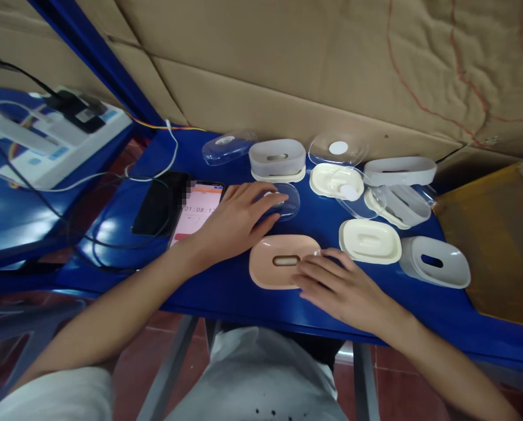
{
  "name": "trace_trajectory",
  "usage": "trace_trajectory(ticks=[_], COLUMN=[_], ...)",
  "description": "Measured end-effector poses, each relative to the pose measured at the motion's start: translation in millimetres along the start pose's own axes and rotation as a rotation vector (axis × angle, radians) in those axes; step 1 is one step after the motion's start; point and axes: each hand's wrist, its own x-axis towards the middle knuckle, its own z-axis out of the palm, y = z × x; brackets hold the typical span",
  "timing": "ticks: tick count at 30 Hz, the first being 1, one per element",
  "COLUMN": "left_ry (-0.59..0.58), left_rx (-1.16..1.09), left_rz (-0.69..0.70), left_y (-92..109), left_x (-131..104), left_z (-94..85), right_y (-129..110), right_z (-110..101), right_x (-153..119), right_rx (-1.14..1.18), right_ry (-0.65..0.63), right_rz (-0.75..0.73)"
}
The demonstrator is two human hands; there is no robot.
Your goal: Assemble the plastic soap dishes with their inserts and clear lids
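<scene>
The left hand (239,217) is touching a clear lid (293,203), grip indeterminate, while the right hand (342,286), grip released, is resting on the near, lidless peach slotted box (263,264).

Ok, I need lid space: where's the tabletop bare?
Blue tabletop is bare between the left wrist and the peach slotted box, and between the right forearm, front grey slotted cover and cardboard box. Behind the right hand is crowded: clear lids, cream bases, grey covers.
</scene>
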Motion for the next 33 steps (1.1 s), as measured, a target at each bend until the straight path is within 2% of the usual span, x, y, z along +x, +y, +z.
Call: trace_trajectory(ticks=[4, 6, 9, 13, 16, 18, 21, 23, 26, 30, 33], left_ry=[0.028, -0.015, -0.182, -0.291, -0.285, -0.200, -0.104, -0.182, -0.304, -0.260, -0.158], left_rx=[0.019, -0.046, -0.105, -0.014, -0.053, -0.090, -0.016, 0.048, 0.048, -0.004, -0.134], left_rz=[-0.023, 0.068, 0.295, 0.406, 0.445, 0.385, 0.146, 0.021, -0.081, -0.159, -0.182], left_y=[-6, -3, 11, 25, 24, 16, -2, -16, -29, -29, -19], left_x=[-1, -4, -10, -19, -18, -14, -9, -8, -8, -4, 0], left_z=[-6.8, -17.1, -28.7, -21.0, -11.3, -9.9, -12.6, -12.7, -6.8, -0.8, -10.6], right_y=[-5, -5, 0, 10, 17, 21, 28, 33, 35, 33, 36], right_z=[3, 3, 2, -2, -8, -13, -18, -20, -21, -20, -19], right_x=[0, 1, 1, 2, 3, 2, -2, -6, -9, -7, -7], right_rx=[-0.159, -0.203, -0.190, -0.109, -0.009, 0.052, 0.045, 0.003, -0.007, 0.046, 0.056], right_ry=[0.038, 0.055, 0.049, 0.069, 0.097, 0.112, 0.133, 0.134, 0.137, 0.141, 0.151], right_rz=[-0.094, -0.122, -0.093, 0.017, 0.074, 0.074, 0.103, 0.137, 0.145, 0.129, 0.160])
